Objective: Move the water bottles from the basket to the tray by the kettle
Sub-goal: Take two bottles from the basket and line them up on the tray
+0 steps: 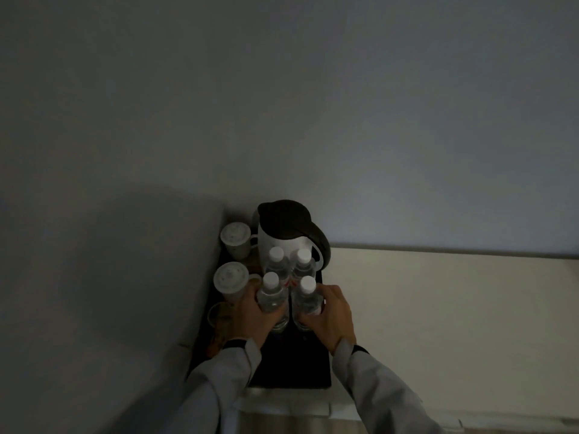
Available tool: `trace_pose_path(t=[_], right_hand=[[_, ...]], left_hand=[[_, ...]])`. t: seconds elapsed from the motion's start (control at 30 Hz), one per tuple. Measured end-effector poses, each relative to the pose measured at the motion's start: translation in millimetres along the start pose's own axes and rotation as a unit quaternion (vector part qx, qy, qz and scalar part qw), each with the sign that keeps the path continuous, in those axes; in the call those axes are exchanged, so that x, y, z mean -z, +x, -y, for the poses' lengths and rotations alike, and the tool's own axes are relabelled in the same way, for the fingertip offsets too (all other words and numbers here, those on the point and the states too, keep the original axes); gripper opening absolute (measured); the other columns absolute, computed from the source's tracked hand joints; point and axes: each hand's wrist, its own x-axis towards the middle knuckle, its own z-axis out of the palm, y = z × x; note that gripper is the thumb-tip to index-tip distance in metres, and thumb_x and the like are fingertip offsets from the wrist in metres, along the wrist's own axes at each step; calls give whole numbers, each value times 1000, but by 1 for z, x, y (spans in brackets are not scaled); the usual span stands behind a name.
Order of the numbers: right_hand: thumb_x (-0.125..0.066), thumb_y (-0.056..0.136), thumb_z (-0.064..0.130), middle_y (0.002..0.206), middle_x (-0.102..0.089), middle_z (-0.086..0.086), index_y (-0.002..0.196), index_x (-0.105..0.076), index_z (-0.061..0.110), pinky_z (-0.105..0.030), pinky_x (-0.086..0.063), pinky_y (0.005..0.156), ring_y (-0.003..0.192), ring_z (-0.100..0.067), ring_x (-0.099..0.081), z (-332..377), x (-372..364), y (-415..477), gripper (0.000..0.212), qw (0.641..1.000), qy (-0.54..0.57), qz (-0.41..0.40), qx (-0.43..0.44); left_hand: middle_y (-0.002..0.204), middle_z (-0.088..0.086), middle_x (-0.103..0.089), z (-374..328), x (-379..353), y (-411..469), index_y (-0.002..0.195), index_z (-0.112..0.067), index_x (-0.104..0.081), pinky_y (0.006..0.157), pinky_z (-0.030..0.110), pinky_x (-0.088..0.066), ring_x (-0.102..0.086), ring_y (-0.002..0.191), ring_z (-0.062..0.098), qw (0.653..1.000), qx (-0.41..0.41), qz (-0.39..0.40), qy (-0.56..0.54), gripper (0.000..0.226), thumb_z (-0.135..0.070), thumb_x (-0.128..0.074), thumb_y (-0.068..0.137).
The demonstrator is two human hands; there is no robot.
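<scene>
**Two bottles in hand, both coming down on the tray**

Dim light, wide view, and the biggest thing under the hands is the black tray (291, 368), running away from the wrists toward the wall. At its far end, beyond the fingertips, stands the white kettle (286, 236) with its dark lid. Just short of the kettle, two water bottles (289, 264) with white caps stand upright side by side, already on the tray.

Now the pair that matters. The left hand (252, 314) wraps the near-left bottle (272, 297), fingers curled round the body from the left, cap pointing straight up. The right hand (329, 311) mirrors it on the near-right bottle (308, 300), fingers closed round from the right. Both bottles stand upright, long axis vertical, side by side between the two palms, directly in front of the standing pair. Whether their bases touch the tray yet, I cannot tell; the lower ends are lost in shadow.

Outside the left hand's knuckles, two lidded cups (233, 258) line the tray's left edge. No basket in view.

My read: this is the set-down, with each hand nearest its own bottle. The next move calls for a straight release, fingers opening outward, away from the gap.
</scene>
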Motion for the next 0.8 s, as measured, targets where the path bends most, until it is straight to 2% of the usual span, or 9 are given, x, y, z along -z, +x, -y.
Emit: trace_pose_path(t=[0.13, 0.27, 0.37, 0.43, 0.5, 0.6, 0.67, 0.73, 0.8], right_hand=[[-83, 73, 25, 111, -61, -10, 113, -66, 17, -31, -49, 87, 108, -29, -61, -1, -3, 3, 44, 1000, 4, 7, 5], [-83, 72, 26, 113, -60, -8, 117, -65, 19, -29, -48, 87, 108, -27, -61, -7, -6, 5, 49, 1000, 10, 10, 11], [-84, 70, 25, 108, -55, -3, 117, -63, 19, -33, -50, 87, 108, -27, -60, -14, -3, 6, 52, 1000, 12, 22, 14], [-84, 70, 26, 102, -51, 0, 116, -62, 18, -35, -51, 83, 106, -28, -59, -19, 0, 8, 52, 999, 0, 34, 16], [-84, 69, 29, 99, -48, 2, 116, -61, 19, -29, -46, 79, 104, -27, -58, -22, 1, 11, 53, 999, -18, 40, 21], [-84, 68, 33, 101, -46, 5, 121, -58, 22, -28, -46, 81, 106, -27, -57, -24, -1, 12, 60, 998, -26, 54, 21], [-85, 66, 37, 102, -45, 6, 123, -55, 25, -32, -51, 83, 105, -26, -58, -25, 0, 12, 64, 998, -21, 54, 26], [-84, 65, 43, 106, -47, 6, 122, -54, 27, -38, -55, 85, 102, -23, -60, -26, 1, 13, 66, 998, -14, 46, 29], [-82, 64, 49, 107, -48, 6, 117, -54, 32, -39, -57, 84, 99, -19, -61, -24, 3, 15, 63, 999, -8, 35, 30]], left_hand=[[111, 4, -67, 6, -3, 4, 110, -24, -56, 92, 36, -48, -62, 106, 25, 1000, 6, -1, -10, 52, -31, -87, 68], [121, -5, -64, 13, -7, 1, 125, -29, -52, 94, 29, -43, -56, 111, 11, 1000, 10, -1, -5, 69, -40, -86, 67], [116, -8, -64, 14, -6, 3, 114, -42, -50, 94, 35, -48, -60, 109, 15, 999, 5, 24, -20, 61, -44, -86, 64], [107, -15, -64, 15, -2, 7, 103, -47, -52, 89, 28, -49, -62, 102, 4, 999, -13, 36, -19, 53, -39, -87, 64], [107, -14, -65, 15, 6, 12, 104, -43, -55, 87, 26, -51, -61, 99, -1, 998, -27, 44, -25, 51, -29, -87, 67], [116, 0, -66, 14, 16, 22, 112, -27, -60, 90, 36, -53, -63, 106, 15, 995, -49, 88, -21, 44, -20, -83, 75], [117, 3, -64, 13, 20, 27, 116, -22, -59, 88, 33, -51, -61, 109, 21, 992, -62, 111, 1, 45, -16, -81, 77], [113, -1, -62, 13, 22, 30, 114, -25, -58, 85, 25, -46, -59, 107, 19, 990, -65, 123, 16, 43, -17, -80, 78], [108, -2, -62, 13, 23, 33, 107, -29, -58, 82, 27, -45, -60, 102, 18, 988, -76, 125, 39, 37, -24, -80, 78]])
